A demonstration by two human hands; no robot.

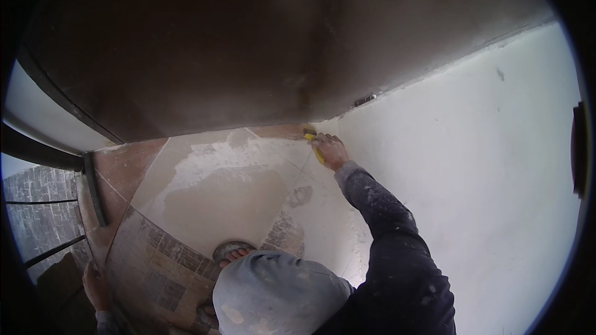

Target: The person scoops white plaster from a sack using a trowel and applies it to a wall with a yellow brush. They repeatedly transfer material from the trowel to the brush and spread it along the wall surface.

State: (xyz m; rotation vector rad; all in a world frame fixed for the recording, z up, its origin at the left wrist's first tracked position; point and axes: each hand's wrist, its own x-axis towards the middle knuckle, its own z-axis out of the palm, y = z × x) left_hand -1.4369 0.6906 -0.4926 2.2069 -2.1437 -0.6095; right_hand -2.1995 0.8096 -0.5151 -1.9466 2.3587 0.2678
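My right hand [330, 151] grips a yellow-handled tool [320, 154], apparently a brush, with its dark head against the lower edge of a large brown panel [236, 62], near the corner with the white wall [472, 180]. My left hand [98, 288] is low at the left, fingers curled beside a dark edge; what they hold, if anything, is hidden. My bare foot in a grey sandal [223, 251] shows on the tiled floor [205, 205], which has whitish dust and patches, beside my knee in light grey, stained trousers [273, 291].
At the left are dark metal bars [53, 249], a dark upright strip [94, 189] and a pale patterned surface [37, 183] beyond them. A small dark fitting [365, 99] sits on the brown panel's lower edge. A dark object [578, 149] is at the far right.
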